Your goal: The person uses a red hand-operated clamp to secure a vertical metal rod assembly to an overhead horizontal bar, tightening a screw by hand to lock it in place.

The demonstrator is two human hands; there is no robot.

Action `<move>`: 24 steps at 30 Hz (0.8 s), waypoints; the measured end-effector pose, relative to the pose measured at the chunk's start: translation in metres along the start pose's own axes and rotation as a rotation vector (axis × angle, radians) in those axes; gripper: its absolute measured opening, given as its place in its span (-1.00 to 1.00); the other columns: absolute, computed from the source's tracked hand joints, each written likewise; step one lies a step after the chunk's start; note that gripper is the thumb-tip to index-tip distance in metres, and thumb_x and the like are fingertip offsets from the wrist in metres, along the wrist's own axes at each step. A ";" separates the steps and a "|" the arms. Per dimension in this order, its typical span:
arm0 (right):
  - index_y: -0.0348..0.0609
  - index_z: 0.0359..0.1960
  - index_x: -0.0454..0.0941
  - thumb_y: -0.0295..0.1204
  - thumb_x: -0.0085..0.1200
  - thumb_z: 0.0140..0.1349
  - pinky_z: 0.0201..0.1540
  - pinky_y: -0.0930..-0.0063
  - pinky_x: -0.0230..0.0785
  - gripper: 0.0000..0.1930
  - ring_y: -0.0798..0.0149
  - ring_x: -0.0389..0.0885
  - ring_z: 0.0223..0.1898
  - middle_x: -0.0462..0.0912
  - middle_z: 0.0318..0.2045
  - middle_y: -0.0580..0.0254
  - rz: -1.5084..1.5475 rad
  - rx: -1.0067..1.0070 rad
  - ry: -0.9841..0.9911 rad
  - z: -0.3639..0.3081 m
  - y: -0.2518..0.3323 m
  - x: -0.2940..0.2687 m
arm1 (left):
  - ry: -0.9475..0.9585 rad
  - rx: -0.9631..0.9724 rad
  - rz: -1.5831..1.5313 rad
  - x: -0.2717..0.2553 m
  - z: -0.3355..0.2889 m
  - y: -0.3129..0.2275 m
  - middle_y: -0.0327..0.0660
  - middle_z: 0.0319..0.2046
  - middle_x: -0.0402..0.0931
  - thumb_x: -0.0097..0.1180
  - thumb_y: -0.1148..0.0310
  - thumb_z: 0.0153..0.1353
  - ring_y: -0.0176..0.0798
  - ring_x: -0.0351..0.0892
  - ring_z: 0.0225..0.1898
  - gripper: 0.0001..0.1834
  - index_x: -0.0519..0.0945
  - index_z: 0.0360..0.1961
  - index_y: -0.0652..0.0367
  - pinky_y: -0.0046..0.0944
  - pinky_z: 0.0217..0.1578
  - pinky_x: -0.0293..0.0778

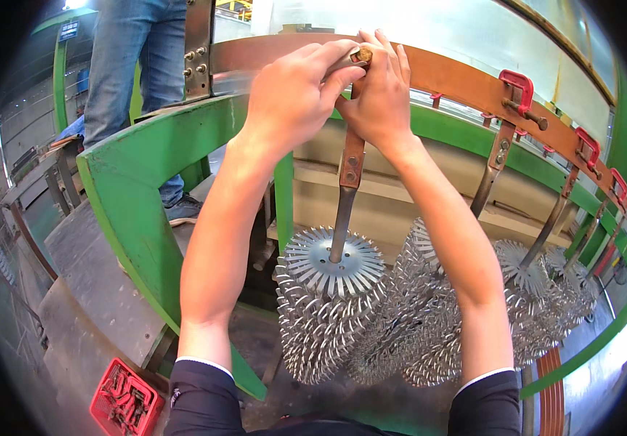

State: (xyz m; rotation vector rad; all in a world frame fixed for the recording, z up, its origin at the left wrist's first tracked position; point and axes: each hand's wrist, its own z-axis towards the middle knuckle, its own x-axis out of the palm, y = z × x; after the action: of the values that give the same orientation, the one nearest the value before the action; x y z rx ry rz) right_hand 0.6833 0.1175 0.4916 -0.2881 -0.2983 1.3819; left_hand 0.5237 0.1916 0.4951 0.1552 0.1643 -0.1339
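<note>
Metal fitting, small, brown-ended point(363, 55): one, at the brown bar point(458, 67), between thumb and curled fingers of the left grip point(290, 93) and just beside the right grip point(384, 98).
Left grip: narrow, closed on the fitting. Right grip: fingers extended upward against the bar; whether it clasps anything, cannot tell.
Hanger point(351, 163): one, directly below the hands, bearing a stack of slotted metal discs point(331, 258). Further stacks hang to the right, close together.
Red clamps point(522, 93): several, spaced along the bar to the right.
Red basket point(155, 414): one, lower left, well apart from the hands; holds a heap of small reddish metal pieces point(122, 398).
Green frame point(135, 178): curved edge left of the left forearm, rail running behind the hanger. Open room: between the forearms, above the nearest stack.
</note>
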 end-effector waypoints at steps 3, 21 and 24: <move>-0.19 0.07 0.36 -0.29 0.38 0.07 0.48 -0.22 -0.06 -0.42 -0.11 0.31 0.40 0.49 0.24 0.04 -0.069 -0.001 -0.158 -0.002 -0.007 0.018 | -0.024 -0.170 0.057 0.011 0.003 -0.027 -0.01 -0.29 0.71 0.19 0.05 0.35 0.06 0.73 -0.23 -0.58 0.64 -0.01 0.19 -0.11 -0.20 0.58; -0.20 0.19 0.45 -0.36 0.14 0.29 0.43 0.02 0.10 -0.55 0.02 0.37 0.36 0.55 0.20 0.15 0.019 -0.069 -0.227 -0.007 0.003 0.016 | -0.362 -0.744 0.229 0.070 0.016 -0.072 0.18 -0.48 0.68 -0.06 -0.10 0.35 0.26 0.73 -0.35 -0.44 0.62 -0.27 0.27 0.16 -0.29 0.62; -0.20 0.20 0.45 -0.35 0.17 0.27 0.41 0.06 0.14 -0.53 0.00 0.38 0.34 0.55 0.18 0.15 -0.002 -0.066 -0.227 -0.003 -0.004 0.018 | -0.352 -0.725 0.263 0.071 0.021 -0.066 0.17 -0.50 0.67 -0.07 -0.08 0.36 0.24 0.74 -0.37 -0.45 0.61 -0.33 0.28 0.13 -0.33 0.63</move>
State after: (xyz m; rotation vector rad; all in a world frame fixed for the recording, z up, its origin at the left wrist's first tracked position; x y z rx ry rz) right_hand 0.6909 0.1343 0.4912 -0.1846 -0.5329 1.4063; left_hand 0.5865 0.1148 0.4934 -0.5673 -0.1644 0.1650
